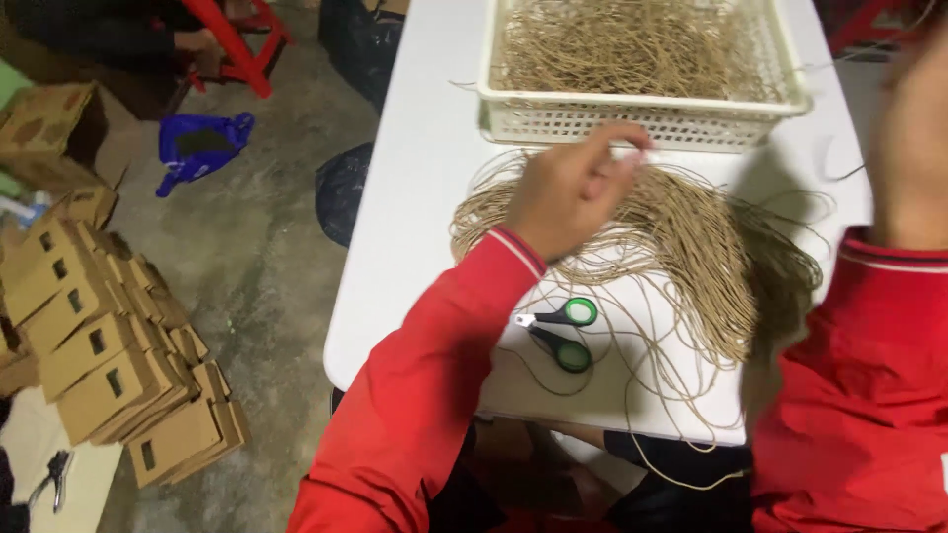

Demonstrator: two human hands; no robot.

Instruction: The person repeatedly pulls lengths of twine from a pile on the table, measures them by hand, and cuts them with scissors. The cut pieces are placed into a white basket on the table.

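Our right hand [913, 128] is raised close to the camera at the frame's right edge, so blurred and cut off that we cannot tell how its fingers are set or whether they hold anything. Our left hand [578, 188] is clearer but seen from the back: the fingers are bunched together with the tips pinched at the far edge of the twine pile, and motion blur there keeps us from seeing exactly which strands sit between them.

The loose bundle of brown twine [691, 237] lies on the white table [415, 197], just in front of the white plastic basket [642, 120]. It fans out in a wide arc of thin tan strands, dense in the middle, with stray loops trailing toward the near table edge and one strand hanging over it. More of the same twine fills the basket, whose far side is cut off by the top of the frame.

Green-handled scissors [561, 334] rest closed on the table near our left sleeve. On the floor to the left stand stacked cardboard boxes [109, 345].
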